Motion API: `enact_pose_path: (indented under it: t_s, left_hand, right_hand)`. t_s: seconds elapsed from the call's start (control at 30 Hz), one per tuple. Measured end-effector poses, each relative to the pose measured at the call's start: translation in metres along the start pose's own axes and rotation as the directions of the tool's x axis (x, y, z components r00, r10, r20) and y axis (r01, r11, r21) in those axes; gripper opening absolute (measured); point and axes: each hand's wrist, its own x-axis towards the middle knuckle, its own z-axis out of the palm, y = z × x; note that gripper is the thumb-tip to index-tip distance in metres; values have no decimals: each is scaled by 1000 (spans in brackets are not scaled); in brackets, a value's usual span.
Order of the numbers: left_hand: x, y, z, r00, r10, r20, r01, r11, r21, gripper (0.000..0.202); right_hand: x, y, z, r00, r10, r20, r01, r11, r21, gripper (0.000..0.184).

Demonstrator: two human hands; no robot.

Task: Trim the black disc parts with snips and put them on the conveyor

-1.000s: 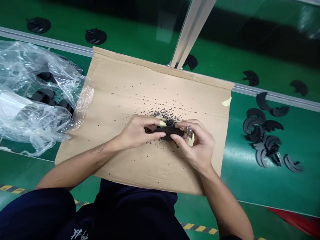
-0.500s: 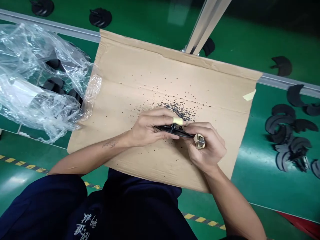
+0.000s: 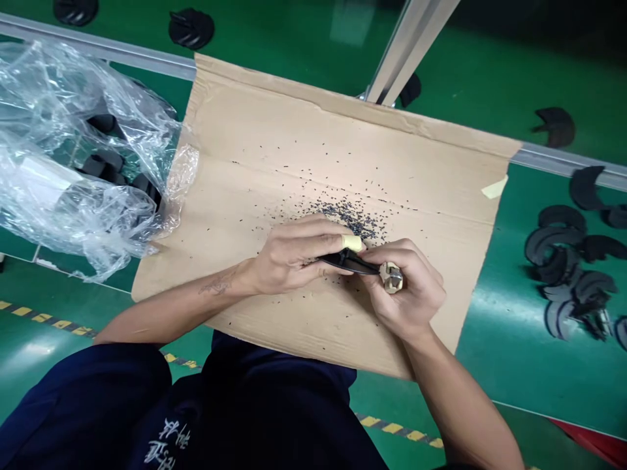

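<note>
My left hand [image 3: 294, 254] grips a flat black plastic part [image 3: 350, 262] edge-on, a yellow finger cot on its index fingertip. My right hand [image 3: 409, 290] is closed round a small tool with a tape-wrapped handle [image 3: 392, 277], its tip against the part's right end. Both hands hover just above a brown cardboard sheet [image 3: 274, 150]. A scatter of tiny black shavings [image 3: 350, 214] lies on the cardboard just beyond my fingers.
A crumpled clear plastic bag [image 3: 73, 150] holding black parts lies at the left. A pile of several black curved parts [image 3: 571, 267] sits on the green surface at the right. A metal rail [image 3: 563, 160] and a slanted aluminium post [image 3: 409, 46] cross the back.
The black part has turned from showing its broad face to lying edge-on between my hands. My right hand has shifted slightly right and down with the tool. The camera view has drifted left.
</note>
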Motion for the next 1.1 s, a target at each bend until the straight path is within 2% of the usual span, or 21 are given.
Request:
enact_pose_path:
  t_s: [0.33,0.53,0.7,0.8,0.9,0.97,1.03,1.1]
  left_hand:
    - [2,3,-2,999,-17,28,16,1000,24,18]
    - [5,7,-2,999,-50,8,50,998,36,13]
    - [4,4,1,995,-97,23,96,994,43,27]
    - [4,4,0,987,-156,27,155,987,41,26]
    - [6,6,-7,961,-272,-51,275,957,94,22]
    - [9,7,-11,952,-299,-66,305,947,100,20]
    - [11,7,-12,962,-273,-2,272,960,67,19]
    - [11,7,-10,968,-234,88,231,972,42,18]
  right_hand:
    - [4,0,-2,999,21,27,-23,999,45,12]
    - [4,-1,-1,998,38,49,-42,996,73,8]
    - [6,-2,0,993,109,40,-114,982,148,10]
    - [9,-2,-3,980,180,88,-192,968,159,12]
    - [11,3,-10,963,221,157,-229,973,34,17]
    - [12,7,-13,969,183,169,-157,975,-158,15]
    - [10,11,-14,974,115,193,-32,921,-388,15]
    - [9,12,-13,968,66,241,85,820,-566,18]
